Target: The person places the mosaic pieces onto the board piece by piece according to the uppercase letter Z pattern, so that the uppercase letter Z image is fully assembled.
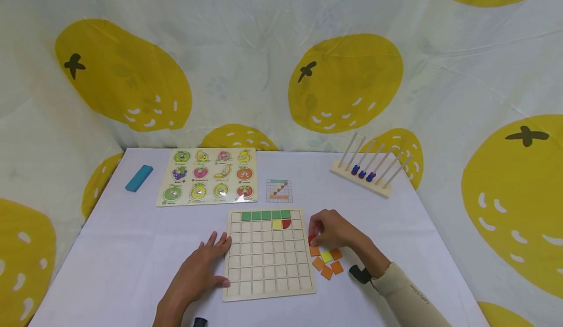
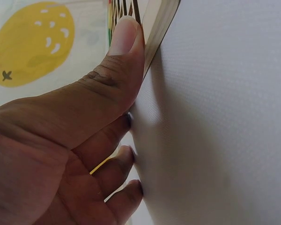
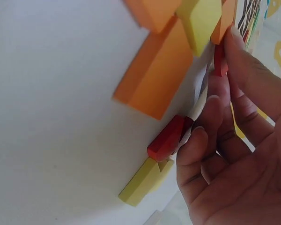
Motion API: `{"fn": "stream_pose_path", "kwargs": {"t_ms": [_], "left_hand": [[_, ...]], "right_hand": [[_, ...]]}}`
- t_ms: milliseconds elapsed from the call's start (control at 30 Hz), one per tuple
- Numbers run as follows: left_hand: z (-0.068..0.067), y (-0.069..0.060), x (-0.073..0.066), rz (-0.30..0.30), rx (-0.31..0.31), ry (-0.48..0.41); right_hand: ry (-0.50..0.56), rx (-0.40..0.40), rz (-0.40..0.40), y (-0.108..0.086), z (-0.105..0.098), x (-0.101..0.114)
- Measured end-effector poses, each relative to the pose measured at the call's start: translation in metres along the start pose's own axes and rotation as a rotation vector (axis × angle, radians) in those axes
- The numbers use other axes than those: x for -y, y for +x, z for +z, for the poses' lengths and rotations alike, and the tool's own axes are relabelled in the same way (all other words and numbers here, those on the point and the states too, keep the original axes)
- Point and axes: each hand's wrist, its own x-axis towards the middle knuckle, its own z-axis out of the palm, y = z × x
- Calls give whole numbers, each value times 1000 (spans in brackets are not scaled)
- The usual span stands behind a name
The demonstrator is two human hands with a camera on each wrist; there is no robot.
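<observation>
Along the near side of the white table point(image 1: 119, 253), clock read from the grid board, 12 pointing away from the person. Right sleeve point(image 1: 406, 293), beige, is coming in from 4 o'clock; its dark marks are looking like lettering, too small to read.

Left hand point(image 1: 200, 268) is lying between 8 and 9, fingers extended and loose, gripping nothing; thumb and fingertips are touching the board's left edge.

Loose tiles, five orange point(image 1: 326, 272) and one yellow point(image 1: 326, 256), are lying flat near 3.

Right hand point(image 1: 333, 229) is bending between 2 and 3, thumb and finger pinching a red piece point(image 1: 312, 240) just off the board's right edge. Right wrist view: a second red piece point(image 3: 167, 140) is touching a pale yellow piece point(image 3: 144, 183), both near the other fingers; cannot tell if held.

Grid board point(image 1: 264, 258) is lying flat at centre, five green squares point(image 1: 266, 215) filling most of its far row; a yellow square point(image 1: 276, 224) and a red quarter-round point(image 1: 286, 224) are sitting below, side by side.

Pattern card point(image 1: 279, 191) is lying at 12. Fruit puzzle point(image 1: 211, 176) is resting toward 11, its captions illegible; teal block point(image 1: 139, 178) at 10. Peg rack point(image 1: 360, 180) is standing near 2, beads on three pegs. Fruit-print cloth point(image 1: 246, 63) is hanging behind.
</observation>
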Motion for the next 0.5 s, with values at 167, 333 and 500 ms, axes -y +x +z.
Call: {"fn": "stream_pose_path", "kwargs": {"t_ms": [167, 333, 500], "left_hand": [[0, 0, 0, -1, 1, -6], [-2, -1, -1, 2, 3, -2], [-2, -1, 0, 6, -8, 0]], "right_hand": [[11, -53, -9, 3, -5, -3], [34, -112, -44, 6, -13, 4], [35, -129, -114, 12, -12, 19]]}}
